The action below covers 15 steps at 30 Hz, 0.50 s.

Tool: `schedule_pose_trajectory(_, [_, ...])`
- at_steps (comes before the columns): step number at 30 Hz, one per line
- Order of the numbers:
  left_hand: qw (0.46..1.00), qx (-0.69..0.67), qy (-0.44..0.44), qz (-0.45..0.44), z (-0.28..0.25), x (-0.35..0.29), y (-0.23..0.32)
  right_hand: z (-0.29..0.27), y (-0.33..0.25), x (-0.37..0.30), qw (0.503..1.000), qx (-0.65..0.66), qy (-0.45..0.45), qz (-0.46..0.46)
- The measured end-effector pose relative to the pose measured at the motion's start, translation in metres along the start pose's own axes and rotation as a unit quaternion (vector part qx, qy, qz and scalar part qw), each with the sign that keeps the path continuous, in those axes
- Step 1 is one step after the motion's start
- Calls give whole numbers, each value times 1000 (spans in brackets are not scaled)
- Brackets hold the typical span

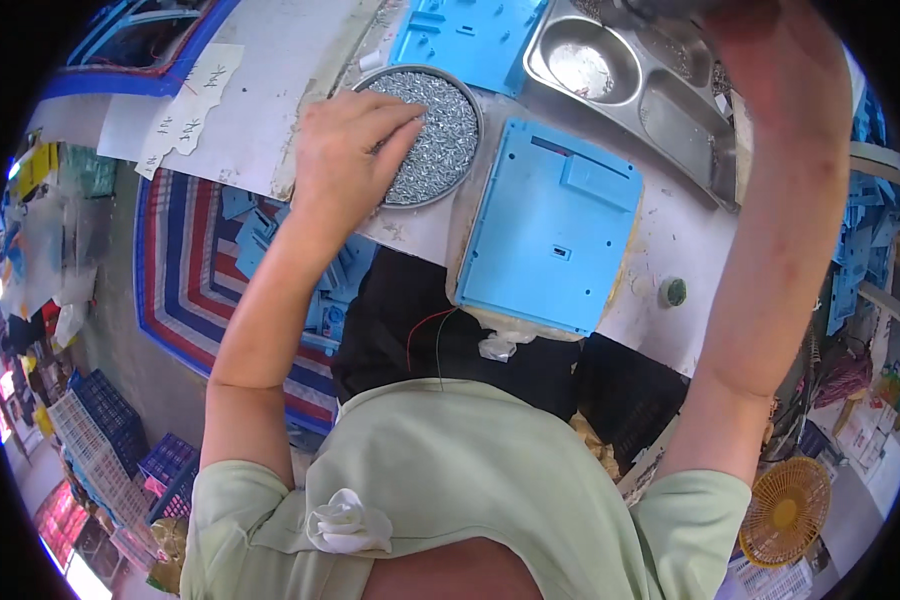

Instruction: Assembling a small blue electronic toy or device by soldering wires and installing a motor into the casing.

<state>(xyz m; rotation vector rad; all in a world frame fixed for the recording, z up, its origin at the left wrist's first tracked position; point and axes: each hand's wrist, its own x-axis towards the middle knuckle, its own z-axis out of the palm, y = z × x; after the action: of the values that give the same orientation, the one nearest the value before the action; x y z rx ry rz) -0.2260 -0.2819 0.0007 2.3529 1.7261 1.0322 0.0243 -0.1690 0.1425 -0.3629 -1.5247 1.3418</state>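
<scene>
Head view, from the left: stacked blue crates [108, 408] stand on the floor at the rim, and nearer the person a striped red, white and blue bag [185, 262] is spread open with blue plastic parts [255, 245] inside. Above it, a torn sheet of paper [195, 105] with handwriting lies over the table's edge. Next comes the left grip [355, 150], palm down over the left side of a round pan [420, 205] full of small silver screws [438, 150]. Its fingers are bent, with thumb and forefinger tips near each other at the screws; whether they are pinched on one cannot be told. The screws lie directly beneath and just right of those fingertips. Beyond the pan, a blue moulded part [460, 42] lies at the table's far side. Right of the pan, apart from the left grip, a blue panel [550, 230] lies flat near the table's [682, 335] front edge, its slot toward the far end. Past it, a metal tray [590, 62] with compartments sits slantwise, and a small green-topped round object [673, 292] stands nearer the person. Rightmost, the raised right forearm reaches up past the tray; the right grip [745, 18] is blurred and cut by the upper edge, beside a dark object [660, 7], so its closure cannot be told.
</scene>
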Motion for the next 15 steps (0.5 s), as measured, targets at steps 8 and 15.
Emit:
schedule_pose_trajectory(8, [944, -327, -23, -40, -15, -13, 80, 18, -35, -92, 978, 200, -30, 52])
schedule_pose_trajectory(15, [932, -356, -34, 50, 1, -15, 109, 35, -61, -121, 987, 162, -3, -18])
